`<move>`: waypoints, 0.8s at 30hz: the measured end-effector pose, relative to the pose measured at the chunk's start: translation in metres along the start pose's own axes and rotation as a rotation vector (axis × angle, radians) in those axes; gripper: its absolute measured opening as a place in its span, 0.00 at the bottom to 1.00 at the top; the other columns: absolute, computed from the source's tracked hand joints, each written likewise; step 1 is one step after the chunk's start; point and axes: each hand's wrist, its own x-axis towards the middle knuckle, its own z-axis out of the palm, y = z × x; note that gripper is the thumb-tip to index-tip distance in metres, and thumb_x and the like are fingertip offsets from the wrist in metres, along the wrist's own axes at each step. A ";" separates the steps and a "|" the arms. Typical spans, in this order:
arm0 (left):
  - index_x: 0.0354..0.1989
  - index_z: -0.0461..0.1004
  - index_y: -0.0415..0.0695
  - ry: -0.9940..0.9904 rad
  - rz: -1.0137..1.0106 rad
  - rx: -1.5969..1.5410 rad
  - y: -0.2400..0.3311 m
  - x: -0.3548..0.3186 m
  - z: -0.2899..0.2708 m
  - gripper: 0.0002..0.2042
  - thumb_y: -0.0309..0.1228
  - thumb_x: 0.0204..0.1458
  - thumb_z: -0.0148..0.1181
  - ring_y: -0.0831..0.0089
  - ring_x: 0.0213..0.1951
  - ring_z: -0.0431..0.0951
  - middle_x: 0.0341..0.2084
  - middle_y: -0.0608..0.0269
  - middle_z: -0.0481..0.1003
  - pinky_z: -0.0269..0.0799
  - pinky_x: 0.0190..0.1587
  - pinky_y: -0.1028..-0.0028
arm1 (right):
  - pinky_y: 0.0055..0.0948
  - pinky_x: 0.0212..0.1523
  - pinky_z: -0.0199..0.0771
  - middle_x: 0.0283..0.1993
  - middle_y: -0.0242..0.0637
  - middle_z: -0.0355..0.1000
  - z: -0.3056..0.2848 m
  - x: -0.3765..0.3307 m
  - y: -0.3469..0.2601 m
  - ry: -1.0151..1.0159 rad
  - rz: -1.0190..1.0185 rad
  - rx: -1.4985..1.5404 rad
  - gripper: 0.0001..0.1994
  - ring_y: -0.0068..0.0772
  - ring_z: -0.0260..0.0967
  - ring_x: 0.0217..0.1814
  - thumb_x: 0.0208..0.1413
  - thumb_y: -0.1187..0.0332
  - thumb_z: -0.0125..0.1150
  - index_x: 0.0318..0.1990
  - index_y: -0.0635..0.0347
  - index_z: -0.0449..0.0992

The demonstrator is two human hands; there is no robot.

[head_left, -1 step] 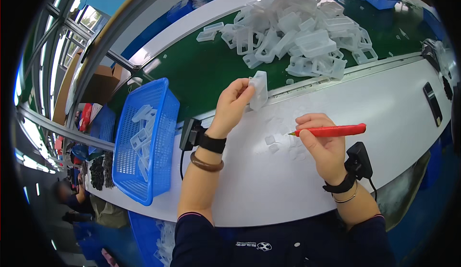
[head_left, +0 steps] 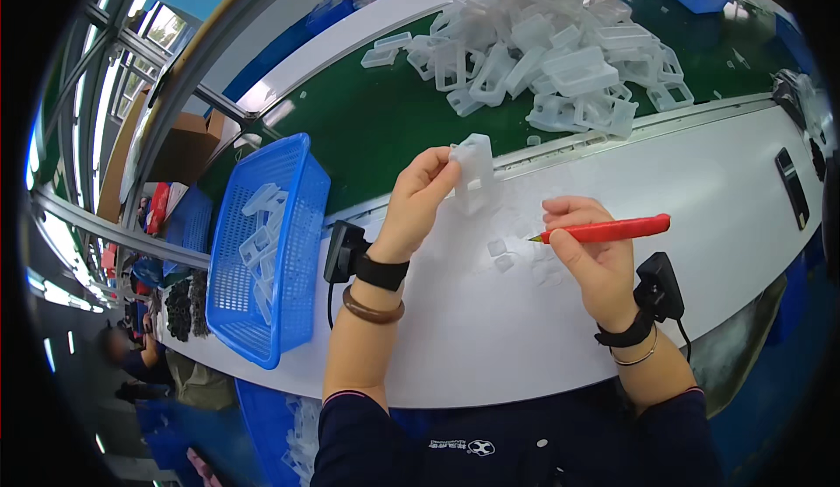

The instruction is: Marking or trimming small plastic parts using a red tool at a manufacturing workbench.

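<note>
My left hand (head_left: 420,196) pinches a translucent white plastic part (head_left: 477,156) by its left edge, holding it tilted above the table near the belt's front rail. In my right hand (head_left: 597,264) is a slim red-handled trimming knife (head_left: 612,230), gripped between thumb and fingers. Its pointed metal tip faces left toward the plastic part, with a gap between them. Below, small clear plastic offcuts (head_left: 502,262) lie scattered on the white table (head_left: 464,338).
A heap of similar plastic parts (head_left: 582,71) lies on the green belt (head_left: 350,133) beyond the rail. At left stands a blue basket (head_left: 302,251) holding several parts. A black phone-like object (head_left: 792,189) lies far right. Another person (head_left: 144,360) is at far left.
The plastic part in my left hand has turned slightly, so its opening shows more. My right hand and the knife have shifted very little.
</note>
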 end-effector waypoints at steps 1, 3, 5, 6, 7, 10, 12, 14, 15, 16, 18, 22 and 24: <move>0.41 0.70 0.38 0.027 -0.064 0.023 0.007 -0.023 -0.001 0.11 0.33 0.55 0.51 0.73 0.38 0.72 0.35 0.61 0.73 0.66 0.42 0.74 | 0.33 0.51 0.61 0.40 0.37 0.70 0.000 0.001 0.002 -0.056 -0.009 -0.038 0.03 0.36 0.63 0.51 0.49 0.75 0.57 0.32 0.62 0.74; 0.47 0.65 0.38 -0.119 -0.154 -0.389 0.017 -0.059 -0.002 0.13 0.33 0.58 0.45 0.73 0.39 0.72 0.37 0.60 0.73 0.67 0.43 0.72 | 0.37 0.56 0.56 0.39 0.36 0.70 0.003 -0.001 0.005 -0.198 0.034 -0.033 0.03 0.38 0.57 0.60 0.50 0.74 0.57 0.32 0.61 0.74; 0.49 0.64 0.38 -0.129 -0.218 -0.469 0.020 -0.081 0.003 0.14 0.32 0.58 0.45 0.73 0.39 0.72 0.39 0.60 0.72 0.67 0.44 0.73 | 0.35 0.54 0.57 0.38 0.34 0.70 0.008 -0.005 0.008 -0.292 0.202 0.119 0.03 0.36 0.57 0.58 0.51 0.73 0.57 0.32 0.61 0.74; 0.51 0.63 0.37 -0.157 -0.263 -0.553 0.021 -0.089 0.006 0.15 0.32 0.58 0.45 0.73 0.39 0.72 0.40 0.59 0.71 0.67 0.45 0.73 | 0.32 0.51 0.60 0.37 0.33 0.70 0.012 -0.008 0.011 -0.278 0.205 0.105 0.03 0.33 0.62 0.53 0.51 0.73 0.57 0.32 0.62 0.74; 0.53 0.61 0.37 -0.156 -0.292 -0.533 0.020 -0.094 0.009 0.17 0.33 0.59 0.44 0.73 0.39 0.72 0.40 0.59 0.70 0.68 0.44 0.72 | 0.28 0.46 0.61 0.35 0.32 0.69 0.013 -0.010 0.012 -0.328 0.293 0.148 0.03 0.28 0.63 0.47 0.51 0.73 0.57 0.32 0.62 0.74; 0.54 0.60 0.37 0.137 -0.214 -0.491 0.015 -0.111 0.027 0.18 0.34 0.59 0.44 0.73 0.38 0.72 0.39 0.60 0.68 0.69 0.42 0.73 | 0.19 0.32 0.60 0.32 0.29 0.66 0.019 -0.015 0.018 -0.362 0.347 0.191 0.03 0.17 0.60 0.31 0.51 0.73 0.58 0.33 0.62 0.74; 0.55 0.59 0.37 0.171 -0.164 -0.471 0.013 -0.116 0.028 0.18 0.30 0.57 0.48 0.75 0.37 0.71 0.38 0.62 0.67 0.69 0.41 0.75 | 0.22 0.38 0.63 0.33 0.30 0.66 0.021 -0.016 0.020 -0.364 0.353 0.104 0.03 0.19 0.62 0.35 0.51 0.73 0.58 0.32 0.63 0.74; 0.53 0.61 0.38 0.140 -0.147 -0.218 0.013 -0.121 0.025 0.18 0.23 0.52 0.52 0.77 0.38 0.70 0.37 0.63 0.67 0.68 0.42 0.76 | 0.24 0.41 0.63 0.35 0.31 0.66 0.022 -0.015 0.021 -0.414 0.319 0.026 0.04 0.20 0.63 0.36 0.50 0.73 0.59 0.32 0.63 0.74; 0.53 0.61 0.38 0.139 -0.161 -0.206 0.012 -0.122 0.025 0.18 0.23 0.52 0.52 0.77 0.38 0.70 0.37 0.63 0.67 0.68 0.42 0.76 | 0.26 0.44 0.64 0.36 0.32 0.66 0.023 -0.015 0.022 -0.461 0.278 -0.050 0.04 0.22 0.64 0.38 0.49 0.73 0.59 0.32 0.62 0.74; 0.51 0.62 0.38 0.169 -0.133 -0.210 0.012 -0.123 0.025 0.18 0.21 0.51 0.54 0.77 0.39 0.70 0.37 0.63 0.67 0.67 0.43 0.77 | 0.26 0.44 0.64 0.36 0.32 0.66 0.024 -0.016 0.021 -0.463 0.286 -0.052 0.04 0.22 0.64 0.38 0.49 0.73 0.59 0.32 0.62 0.74; 0.50 0.63 0.38 0.197 -0.113 -0.221 0.010 -0.123 0.026 0.18 0.19 0.49 0.55 0.78 0.40 0.70 0.38 0.63 0.68 0.66 0.44 0.77 | 0.30 0.50 0.62 0.40 0.36 0.66 0.026 -0.018 0.020 -0.358 0.090 -0.229 0.04 0.26 0.65 0.40 0.47 0.73 0.61 0.31 0.61 0.75; 0.49 0.64 0.37 0.211 -0.127 -0.321 0.008 -0.125 0.033 0.17 0.19 0.50 0.54 0.78 0.41 0.70 0.39 0.61 0.69 0.66 0.45 0.78 | 0.25 0.40 0.66 0.38 0.37 0.65 0.026 -0.019 0.019 -0.321 -0.096 -0.336 0.05 0.27 0.65 0.38 0.44 0.74 0.63 0.31 0.60 0.76; 0.49 0.64 0.37 0.197 -0.159 -0.344 0.007 -0.127 0.035 0.17 0.19 0.50 0.54 0.78 0.41 0.70 0.40 0.60 0.70 0.66 0.45 0.78 | 0.22 0.35 0.66 0.35 0.36 0.65 0.027 -0.019 0.021 -0.304 -0.117 -0.335 0.06 0.26 0.65 0.36 0.43 0.75 0.64 0.31 0.60 0.76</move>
